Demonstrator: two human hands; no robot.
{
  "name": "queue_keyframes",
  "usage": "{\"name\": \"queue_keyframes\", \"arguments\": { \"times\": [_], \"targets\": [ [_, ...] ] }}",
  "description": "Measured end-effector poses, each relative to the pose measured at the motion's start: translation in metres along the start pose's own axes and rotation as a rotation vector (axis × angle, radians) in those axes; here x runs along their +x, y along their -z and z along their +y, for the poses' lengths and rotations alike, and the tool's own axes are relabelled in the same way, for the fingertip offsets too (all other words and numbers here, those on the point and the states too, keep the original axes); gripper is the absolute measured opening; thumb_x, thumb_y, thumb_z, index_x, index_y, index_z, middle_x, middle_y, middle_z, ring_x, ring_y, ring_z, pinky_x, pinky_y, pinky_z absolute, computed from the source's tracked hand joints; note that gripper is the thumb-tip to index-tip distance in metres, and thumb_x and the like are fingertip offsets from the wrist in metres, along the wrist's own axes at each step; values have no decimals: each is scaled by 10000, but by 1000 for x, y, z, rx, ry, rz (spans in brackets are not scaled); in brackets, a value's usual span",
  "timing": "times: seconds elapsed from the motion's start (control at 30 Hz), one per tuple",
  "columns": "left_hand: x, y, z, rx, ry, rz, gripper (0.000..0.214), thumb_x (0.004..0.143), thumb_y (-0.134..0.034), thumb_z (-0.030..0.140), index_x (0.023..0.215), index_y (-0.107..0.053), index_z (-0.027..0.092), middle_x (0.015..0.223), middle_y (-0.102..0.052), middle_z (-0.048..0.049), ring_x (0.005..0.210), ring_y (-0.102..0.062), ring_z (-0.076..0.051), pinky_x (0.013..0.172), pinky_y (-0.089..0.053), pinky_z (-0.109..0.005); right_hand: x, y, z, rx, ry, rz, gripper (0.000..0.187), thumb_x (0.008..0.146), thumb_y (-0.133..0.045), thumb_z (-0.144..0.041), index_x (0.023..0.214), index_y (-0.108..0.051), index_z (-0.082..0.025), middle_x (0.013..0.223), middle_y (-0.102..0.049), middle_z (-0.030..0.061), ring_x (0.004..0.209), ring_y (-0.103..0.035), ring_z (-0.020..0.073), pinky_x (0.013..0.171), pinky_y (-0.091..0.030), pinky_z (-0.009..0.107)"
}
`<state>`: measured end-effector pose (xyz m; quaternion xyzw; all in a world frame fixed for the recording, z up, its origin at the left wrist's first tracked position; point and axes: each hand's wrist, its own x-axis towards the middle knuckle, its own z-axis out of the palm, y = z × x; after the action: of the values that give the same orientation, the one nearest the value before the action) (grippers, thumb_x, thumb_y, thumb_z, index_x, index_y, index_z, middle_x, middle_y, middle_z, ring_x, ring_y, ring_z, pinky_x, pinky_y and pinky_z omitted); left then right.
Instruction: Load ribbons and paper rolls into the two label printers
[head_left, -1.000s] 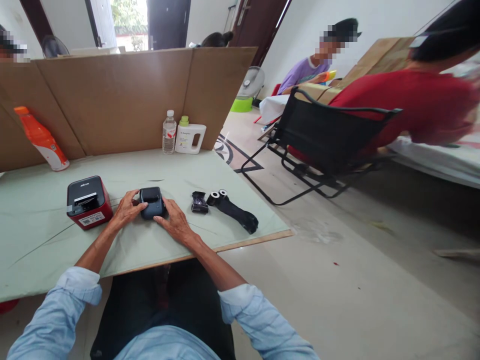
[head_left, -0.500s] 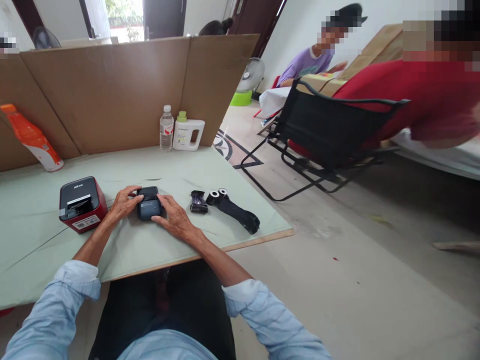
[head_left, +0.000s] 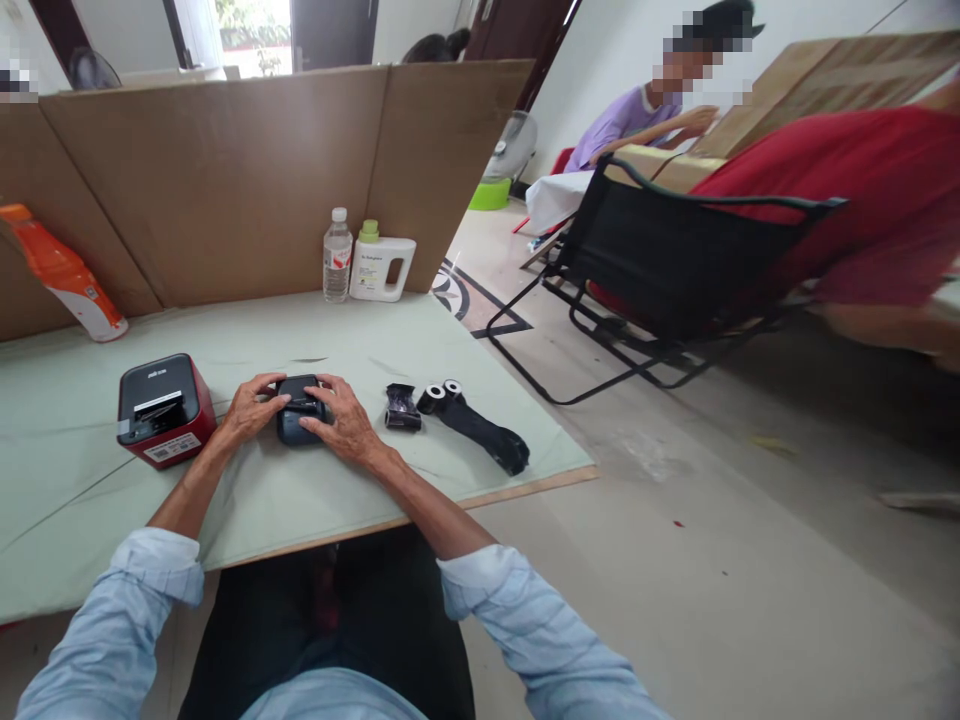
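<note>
A small dark blue-grey printer [head_left: 298,411] lies on the pale green table [head_left: 90,470]. My left hand [head_left: 249,410] grips its left side with the thumb on top. My right hand [head_left: 336,418] covers its right side, fingers curled over the top. A red and black label printer [head_left: 163,408] stands to the left of my hands. To the right lie a small black wrapped roll [head_left: 402,407] and a long black bag with two white-cored rolls [head_left: 472,425] at its top.
A folded cardboard screen [head_left: 247,180] walls the table's back. Against it stand a water bottle [head_left: 337,256], a white jug [head_left: 380,268] and an orange bottle [head_left: 64,272]. A black folding chair [head_left: 675,270] and two other people sit to the right.
My right hand has slid further over the top of the small printer. The person in red has leaned away to the right. The view shifted slightly.
</note>
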<state>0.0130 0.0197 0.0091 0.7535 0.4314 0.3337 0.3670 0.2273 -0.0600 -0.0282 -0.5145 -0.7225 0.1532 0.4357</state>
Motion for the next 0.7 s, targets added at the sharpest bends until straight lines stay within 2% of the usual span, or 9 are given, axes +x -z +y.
{"name": "queue_keyframes", "arguments": {
  "times": [0.1, 0.17, 0.27, 0.4, 0.57, 0.7],
  "targets": [
    [-3, 1, -2, -15, -9, -28, 626, 772, -758, 492, 1305, -726, 164, 1360, -697, -158, 1038, -704, -265, 818, -598, -362, -5, -2, 0, 5, 70, 44, 309, 927, -739, -301, 1232, -733, -250, 1489, -564, 134, 1425, -513, 296, 1199, -447, 540],
    [-4, 2, -3, -26, -16, -37, 653, 774, -769, 497, 1335, -709, 170, 1392, -679, -161, 1078, -698, -276, 833, -598, -368, -9, -3, 1, 24, 107, 82, 256, 944, -712, -294, 1194, -746, -249, 1460, -591, 139, 1405, -536, 302, 1177, -470, 546],
    [-9, 0, -7, -69, -11, -34, 676, 785, -770, 486, 1375, -681, 166, 1418, -665, -167, 1115, -697, -283, 863, -603, -380, -17, -6, 3, 41, 107, 128, 357, 962, -686, -318, 1304, -701, -215, 1479, -576, 171, 1380, -567, 303, 1164, -501, 518],
    [-18, -9, -12, -89, 10, 38, 637, 829, -746, 473, 1380, -677, 161, 1422, -665, -169, 1124, -702, -273, 930, -606, -408, -22, -10, 5, 18, 52, 108, 528, 998, -624, -351, 1497, -565, -189, 1536, -544, 186, 1418, -552, 306, 1200, -484, 511],
    [-28, -24, -15, 38, 4, 189, 446, 887, -702, 409, 1269, -750, 184, 1391, -696, -147, 1285, -651, -302, 1074, -559, -451, -23, -11, 5, 0, 37, 65, 587, 1020, -571, -374, 1573, -487, -196, 1552, -538, 171, 1463, -514, 303, 1243, -443, 515],
    [-30, -29, -14, 87, 0, 229, 380, 903, -696, 392, 1210, -776, 183, 1360, -715, -141, 1278, -663, -293, 1131, -527, -452, -23, -12, 6, -9, 29, 48, 610, 1021, -554, -384, 1587, -468, -174, 1558, -526, 183, 1470, -505, 306, 1248, -436, 513]
  ]
}}
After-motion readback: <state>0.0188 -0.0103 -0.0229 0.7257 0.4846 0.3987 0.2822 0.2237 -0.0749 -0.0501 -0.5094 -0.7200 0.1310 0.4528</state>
